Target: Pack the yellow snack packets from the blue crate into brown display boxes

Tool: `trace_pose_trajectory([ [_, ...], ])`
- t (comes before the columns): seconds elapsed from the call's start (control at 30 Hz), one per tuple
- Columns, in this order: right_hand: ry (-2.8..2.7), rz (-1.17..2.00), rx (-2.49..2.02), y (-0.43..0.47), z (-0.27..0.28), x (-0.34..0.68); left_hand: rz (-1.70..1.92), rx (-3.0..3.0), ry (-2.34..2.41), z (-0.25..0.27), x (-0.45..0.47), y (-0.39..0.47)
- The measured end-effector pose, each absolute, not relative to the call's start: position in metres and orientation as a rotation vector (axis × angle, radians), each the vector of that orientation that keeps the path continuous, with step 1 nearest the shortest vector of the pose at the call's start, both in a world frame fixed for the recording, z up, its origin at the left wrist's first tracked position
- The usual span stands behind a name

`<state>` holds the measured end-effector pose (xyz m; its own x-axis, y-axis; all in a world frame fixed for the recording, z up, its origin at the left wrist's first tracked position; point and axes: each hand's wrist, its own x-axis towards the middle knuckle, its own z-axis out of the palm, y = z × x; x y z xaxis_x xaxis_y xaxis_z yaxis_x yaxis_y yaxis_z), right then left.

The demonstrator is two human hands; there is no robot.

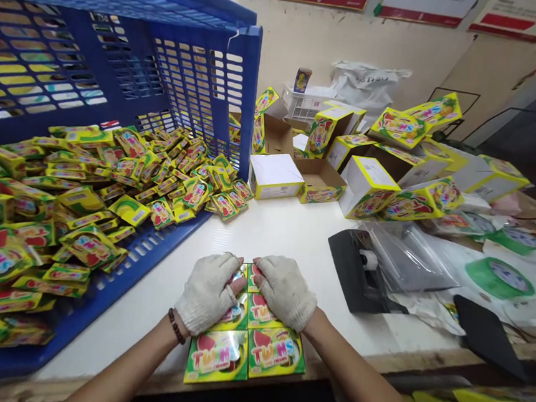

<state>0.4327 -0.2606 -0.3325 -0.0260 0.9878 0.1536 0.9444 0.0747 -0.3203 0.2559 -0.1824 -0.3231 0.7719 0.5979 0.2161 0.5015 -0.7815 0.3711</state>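
Several small yellow-green candy boxes printed "TWINS" [217, 356] lie flat, side by side in two columns at the front edge of the white table. My left hand [207, 293], in a white knit glove with bare fingertips, is closed over the far part of the left column. My right hand [287, 292], gloved alike, grips the far part of the right column. Both hands cover much of the far boxes, so their far edge is partly hidden. The front right candy box [276, 353] shows fully, touching its left neighbour.
On the left, a blue plastic crate [247, 99] lies on its side, with many loose candy boxes [90, 245] spilling toward its edge. Display cartons [277, 173] stand at the back. To the right are a black tape dispenser [355, 271], clear plastic bags [408, 257] and green tape rolls [500, 276].
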Motion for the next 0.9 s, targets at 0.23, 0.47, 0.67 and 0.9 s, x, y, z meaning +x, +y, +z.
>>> trace_pose_trajectory([
  [0.23,-1.941,0.136,-1.95,-0.261,-0.333,0.428,0.332,2.831,0.934,-0.32,0.258,-0.186],
  [0.47,-1.496,0.21,-1.748,-0.253,-0.362,0.432,0.348,3.046,0.794,-0.344,0.267,-0.196],
  [0.67,-1.187,0.156,-1.695,-0.289,-0.315,0.502,0.117,3.03,0.833,-0.339,0.275,-0.197],
  [0.9,-0.917,-0.341,-2.865,-0.402,-0.321,0.623,0.089,3.0,0.873,-0.335,0.28,-0.201],
])
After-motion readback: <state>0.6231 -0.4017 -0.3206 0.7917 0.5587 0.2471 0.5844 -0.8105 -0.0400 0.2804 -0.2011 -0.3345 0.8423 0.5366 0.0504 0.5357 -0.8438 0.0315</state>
